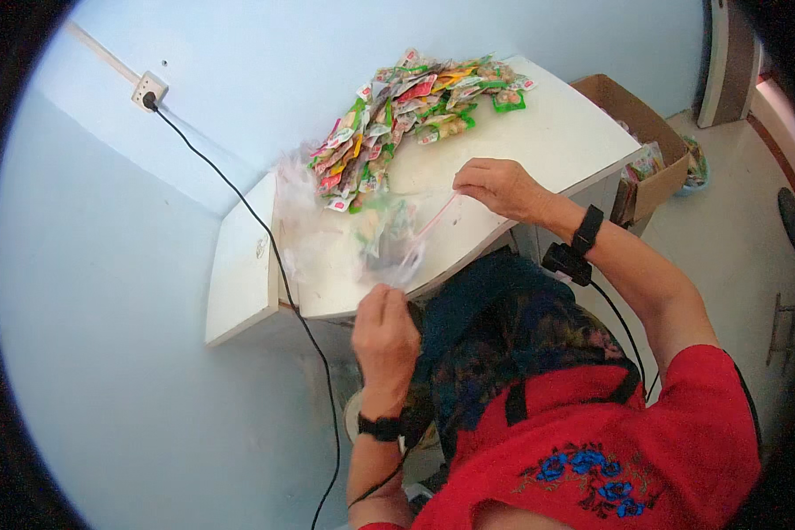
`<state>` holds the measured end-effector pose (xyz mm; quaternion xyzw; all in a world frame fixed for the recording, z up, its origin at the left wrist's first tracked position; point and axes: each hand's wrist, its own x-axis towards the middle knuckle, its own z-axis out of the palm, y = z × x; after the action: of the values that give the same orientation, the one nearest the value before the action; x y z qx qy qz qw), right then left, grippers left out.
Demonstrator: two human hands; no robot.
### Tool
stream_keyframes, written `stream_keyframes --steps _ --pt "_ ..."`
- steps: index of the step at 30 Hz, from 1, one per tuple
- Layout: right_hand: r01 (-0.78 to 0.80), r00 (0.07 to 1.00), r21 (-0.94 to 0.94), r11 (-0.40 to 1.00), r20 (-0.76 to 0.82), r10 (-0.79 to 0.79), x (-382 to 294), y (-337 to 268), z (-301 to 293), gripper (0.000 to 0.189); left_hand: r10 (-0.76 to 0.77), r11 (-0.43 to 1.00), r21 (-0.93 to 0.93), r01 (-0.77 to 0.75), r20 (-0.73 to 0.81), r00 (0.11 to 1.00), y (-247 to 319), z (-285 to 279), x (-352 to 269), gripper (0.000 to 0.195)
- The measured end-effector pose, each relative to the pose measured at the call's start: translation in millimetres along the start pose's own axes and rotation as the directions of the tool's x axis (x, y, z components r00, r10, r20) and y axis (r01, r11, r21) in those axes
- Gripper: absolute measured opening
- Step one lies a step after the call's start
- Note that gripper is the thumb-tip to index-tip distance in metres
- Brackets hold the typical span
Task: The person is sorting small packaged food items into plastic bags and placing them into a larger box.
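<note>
A clear plastic bag (pixel 397 255) with a pink strip along its mouth is stretched between my hands above the white desk (pixel 556 132). My right hand (pixel 507 189) pinches the upper end of the pink strip. At the near edge of the desk, my left hand (pixel 385 331) has its fingers closed on the bag's lower corner. Motion blurs the bag, and greenish and dark packets (pixel 381 228) show in or behind it; which, I cannot tell. Beyond it, many small sealed snack packets (pixel 377 136) lie in a curved heap.
Thin clear plastic bags (pixel 298 212) lie by the heap's left end. A black cable (pixel 238 192) runs from a wall socket (pixel 150 91) across the desk's left side. A cardboard box (pixel 659 165) with packets stands on the right, beside a light blue basin (pixel 699 172).
</note>
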<state>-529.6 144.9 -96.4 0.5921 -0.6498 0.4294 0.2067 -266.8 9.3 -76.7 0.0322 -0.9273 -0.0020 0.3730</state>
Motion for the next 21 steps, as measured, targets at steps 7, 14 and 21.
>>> stream_keyframes --steps 7,14,21 --pt "0.03 1.0 0.197 0.98 -0.011 -0.028 33.2 -65.0 -53.8 0.009 -0.109 0.994 -0.008 0.109 -0.11 0.988 9.9 -95.6 33.3 0.009" --pt "-0.144 0.989 0.396 0.907 0.044 0.138 13.3 -109.4 -100.5 0.014 -0.32 0.87 -0.38 0.315 0.053 0.946 36.7 -128.4 24.3 0.007" --pt "-0.219 0.971 0.261 0.94 0.154 0.184 -8.3 -128.9 -134.4 0.015 -0.347 0.803 -0.466 0.371 0.14 0.927 47.1 -122.6 22.4 0.009"
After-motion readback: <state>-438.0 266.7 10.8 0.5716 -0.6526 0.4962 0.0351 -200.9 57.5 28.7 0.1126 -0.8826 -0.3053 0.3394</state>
